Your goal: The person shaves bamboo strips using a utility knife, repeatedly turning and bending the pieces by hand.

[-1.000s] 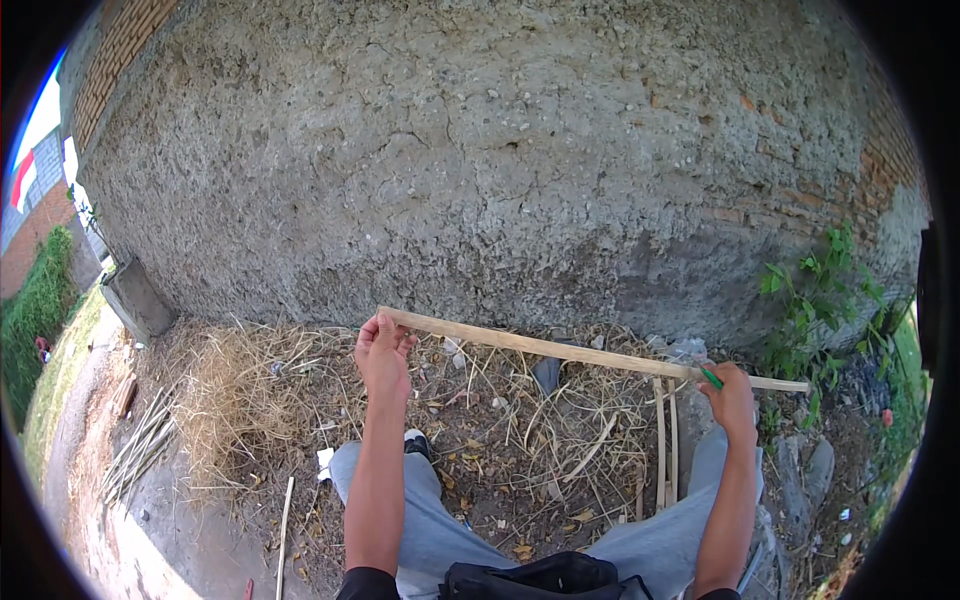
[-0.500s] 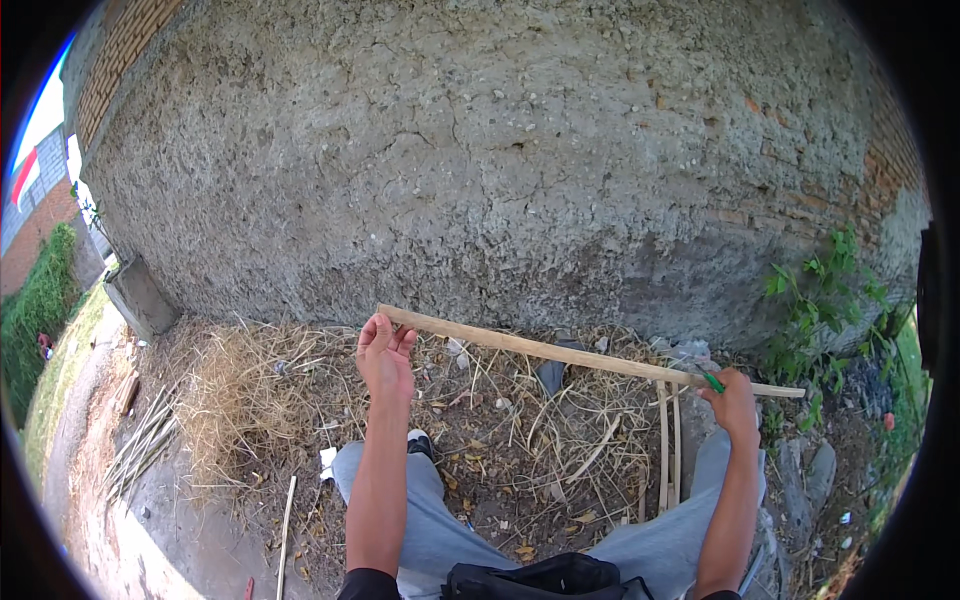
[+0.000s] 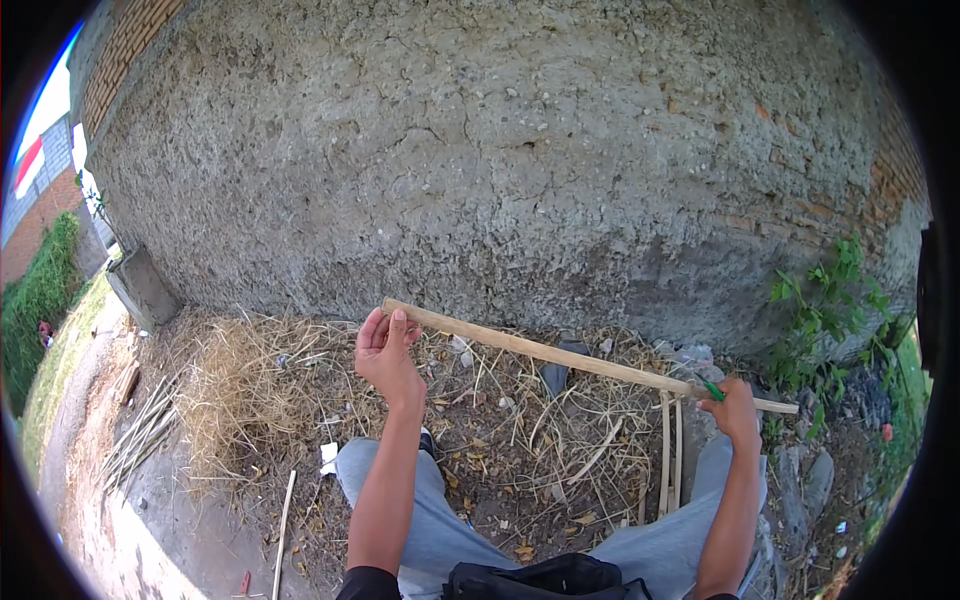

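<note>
A long, flat bamboo strip [image 3: 540,349] is held out before me, sloping down from left to right. My left hand [image 3: 392,352] grips its left end, thumb on the near face and fingers bent behind. Toward the other end, my right hand [image 3: 735,408] is closed round the strip, whose narrower tip sticks out beyond it. A small green object [image 3: 713,391] shows at the right thumb, lying against the strip. Most of that object is hidden in the hand, so its kind cannot be made out.
A rough, cracked plaster wall [image 3: 480,180] rises in front. Dry straw [image 3: 230,400] litters the soil at its foot. Cut strips [image 3: 666,450] lie near my right leg, another pale strip [image 3: 285,535] at left. A stick bundle [image 3: 145,435] lies far left; a leafy plant [image 3: 825,300] grows right.
My left hand has turned at the wrist, its thumb now pressed on the strip's near face. The strip's left end has shifted slightly right and up. My right hand has hardly moved.
</note>
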Demonstrator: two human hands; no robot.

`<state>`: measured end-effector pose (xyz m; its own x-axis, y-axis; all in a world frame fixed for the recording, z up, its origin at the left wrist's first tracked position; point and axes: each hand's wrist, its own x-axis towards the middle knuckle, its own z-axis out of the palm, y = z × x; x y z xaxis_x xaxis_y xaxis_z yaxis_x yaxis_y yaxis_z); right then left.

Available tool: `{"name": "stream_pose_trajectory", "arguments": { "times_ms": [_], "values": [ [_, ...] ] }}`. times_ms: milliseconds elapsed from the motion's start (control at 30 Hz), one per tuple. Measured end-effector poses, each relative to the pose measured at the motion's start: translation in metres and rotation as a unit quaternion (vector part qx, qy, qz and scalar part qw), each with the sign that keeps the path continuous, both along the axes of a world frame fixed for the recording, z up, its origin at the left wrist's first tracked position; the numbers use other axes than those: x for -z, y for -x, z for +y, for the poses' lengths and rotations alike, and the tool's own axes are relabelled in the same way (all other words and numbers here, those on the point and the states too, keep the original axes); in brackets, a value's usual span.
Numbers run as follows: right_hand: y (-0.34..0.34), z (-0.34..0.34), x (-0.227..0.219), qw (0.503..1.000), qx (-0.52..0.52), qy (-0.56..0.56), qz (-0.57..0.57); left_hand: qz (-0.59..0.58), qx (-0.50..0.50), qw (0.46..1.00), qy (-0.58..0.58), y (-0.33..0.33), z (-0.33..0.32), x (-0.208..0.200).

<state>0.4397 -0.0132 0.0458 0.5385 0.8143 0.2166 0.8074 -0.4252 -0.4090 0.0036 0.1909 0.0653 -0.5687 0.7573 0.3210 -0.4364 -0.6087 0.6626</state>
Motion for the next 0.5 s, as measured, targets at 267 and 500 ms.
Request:
{"name": "stream_pose_trajectory", "arguments": {
  "times_ms": [267,500],
  "values": [
    [0.0049,-0.0035,-0.0048,1.0,0.014,0.007,0.0,0.055,-0.01,0.998,-0.024,-0.0007,-0.0029,-0.0004],
    [0.0006,-0.0018,-0.003,0.999,0.008,0.033,0.002,0.083,-0.023,0.996,-0.03,-0.0031,-0.0047,-0.0016]
  ]
}}
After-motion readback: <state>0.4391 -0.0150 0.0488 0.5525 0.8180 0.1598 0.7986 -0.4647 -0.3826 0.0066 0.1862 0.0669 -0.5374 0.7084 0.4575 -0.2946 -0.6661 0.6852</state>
